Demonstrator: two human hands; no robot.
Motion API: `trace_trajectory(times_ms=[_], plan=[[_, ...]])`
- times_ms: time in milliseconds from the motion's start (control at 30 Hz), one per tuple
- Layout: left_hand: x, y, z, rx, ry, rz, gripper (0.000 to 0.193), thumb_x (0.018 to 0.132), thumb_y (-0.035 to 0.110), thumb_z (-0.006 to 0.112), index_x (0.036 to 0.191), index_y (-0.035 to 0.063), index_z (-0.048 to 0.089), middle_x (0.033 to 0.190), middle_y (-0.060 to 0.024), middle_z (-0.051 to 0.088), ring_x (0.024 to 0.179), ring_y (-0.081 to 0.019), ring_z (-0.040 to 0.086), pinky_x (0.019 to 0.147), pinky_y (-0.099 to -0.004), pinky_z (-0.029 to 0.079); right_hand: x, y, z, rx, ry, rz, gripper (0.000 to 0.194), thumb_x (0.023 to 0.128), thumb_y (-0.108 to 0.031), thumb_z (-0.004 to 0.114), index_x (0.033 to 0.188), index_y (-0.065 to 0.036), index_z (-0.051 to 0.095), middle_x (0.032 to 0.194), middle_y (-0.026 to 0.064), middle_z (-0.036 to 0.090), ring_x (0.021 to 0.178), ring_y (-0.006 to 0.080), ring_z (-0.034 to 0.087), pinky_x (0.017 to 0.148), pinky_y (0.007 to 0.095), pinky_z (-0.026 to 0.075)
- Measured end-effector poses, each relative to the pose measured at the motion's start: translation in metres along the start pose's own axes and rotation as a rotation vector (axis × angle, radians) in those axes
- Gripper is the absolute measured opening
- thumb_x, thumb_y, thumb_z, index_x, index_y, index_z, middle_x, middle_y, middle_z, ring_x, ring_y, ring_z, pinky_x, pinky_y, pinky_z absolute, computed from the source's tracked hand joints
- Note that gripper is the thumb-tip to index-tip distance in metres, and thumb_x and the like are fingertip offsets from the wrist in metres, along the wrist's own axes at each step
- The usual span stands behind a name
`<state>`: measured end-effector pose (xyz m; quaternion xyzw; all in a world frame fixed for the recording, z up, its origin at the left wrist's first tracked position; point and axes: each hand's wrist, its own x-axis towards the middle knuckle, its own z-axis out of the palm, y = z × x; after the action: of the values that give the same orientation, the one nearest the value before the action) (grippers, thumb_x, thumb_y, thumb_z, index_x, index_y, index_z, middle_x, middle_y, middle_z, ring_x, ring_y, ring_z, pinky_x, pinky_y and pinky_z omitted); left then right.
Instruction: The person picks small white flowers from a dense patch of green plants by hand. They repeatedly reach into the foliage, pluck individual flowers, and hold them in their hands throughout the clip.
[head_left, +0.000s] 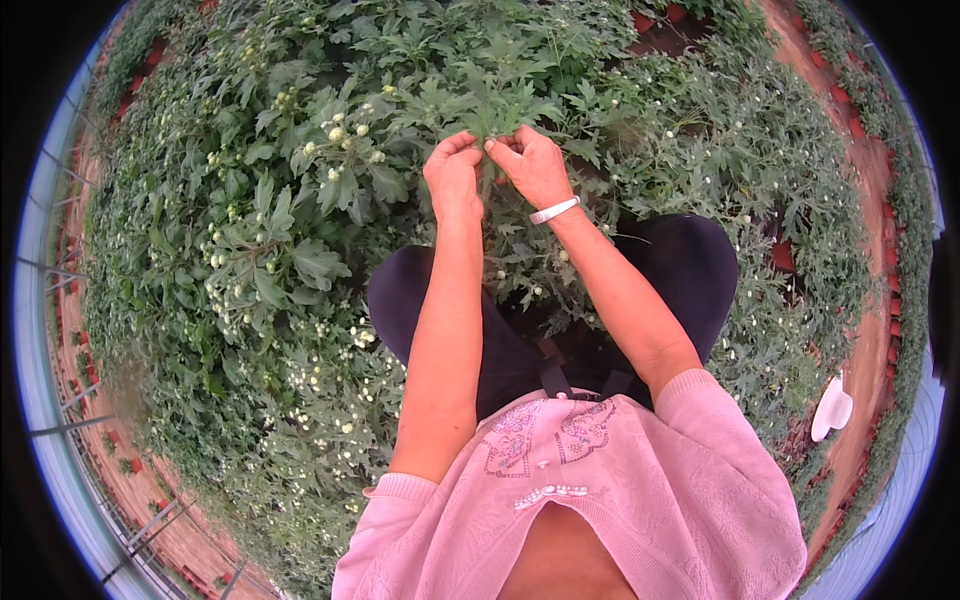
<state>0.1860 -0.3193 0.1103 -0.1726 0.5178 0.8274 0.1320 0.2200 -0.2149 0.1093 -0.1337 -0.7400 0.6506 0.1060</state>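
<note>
Straight ahead of me, a leafy green shoot (495, 101) stands up from a dense bed of what look like chrysanthemum plants. My left hand (454, 174) is at its left side, thumb and fingertips pinched together on a leaf or stem part. Close beside it, my right hand (534, 166) pinches the same shoot between thumb and index finger. A pale bracelet (555, 211) circles the right wrist. Exactly what lies between the fingertips is too small to make out. Left of my hands is a cluster of pale round flower buds (337, 136).
Foliage (187, 330) with small whitish buds surrounds my bent knees (679, 270). Reddish pots (782, 255) show between plants. A bare earth path (870, 195) runs along the right, with a white hat-like object (831, 409) near it. Metal bars (154, 521) cross the far left.
</note>
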Motion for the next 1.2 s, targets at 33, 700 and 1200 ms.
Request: trace_trajectory(times_ms=[33, 700, 1200], plan=[[0.001, 0.003, 0.000, 0.025, -0.011, -0.025, 0.020, 0.080, -0.004, 0.055, 0.100, -0.0007, 0.057, 0.089, -0.0070, 0.061, 0.071, -0.0145, 0.057, 0.063, -0.0254, 0.046, 0.000, 0.000, -0.002, -0.011, -0.012, 0.007, 0.031, 0.079, -0.022, 0.066, 0.085, 0.008, 0.059, 0.071, 0.0113, 0.064, 0.057, 0.0147, 0.062, 0.049, 0.0286, 0.052], [0.068, 0.034, 0.025, 0.419, -0.337, -0.243, 0.024, 0.088, 0.028, 0.062, 0.103, 0.0084, 0.062, 0.083, -0.0020, 0.063, 0.073, -0.0147, 0.061, 0.060, -0.0301, 0.048, 0.042, -0.001, -0.041, 0.082, 0.095, 0.264, 0.030, 0.087, -0.022, 0.058, 0.104, 0.003, 0.058, 0.084, 0.0097, 0.064, 0.059, 0.0134, 0.063, 0.041, 0.0223, 0.040], [0.089, 0.021, 0.000, 0.490, -0.453, -0.148, 0.029, 0.077, 0.005, 0.070, 0.105, 0.0001, 0.061, 0.086, -0.0045, 0.065, 0.068, -0.0118, 0.058, 0.063, -0.0244, 0.049, 0.052, 0.032, -0.026, 0.362, -0.069, 0.325, 0.029, 0.079, -0.015, 0.069, 0.098, 0.005, 0.061, 0.081, 0.0091, 0.065, 0.058, 0.0135, 0.063, 0.039, 0.0215, 0.039]])
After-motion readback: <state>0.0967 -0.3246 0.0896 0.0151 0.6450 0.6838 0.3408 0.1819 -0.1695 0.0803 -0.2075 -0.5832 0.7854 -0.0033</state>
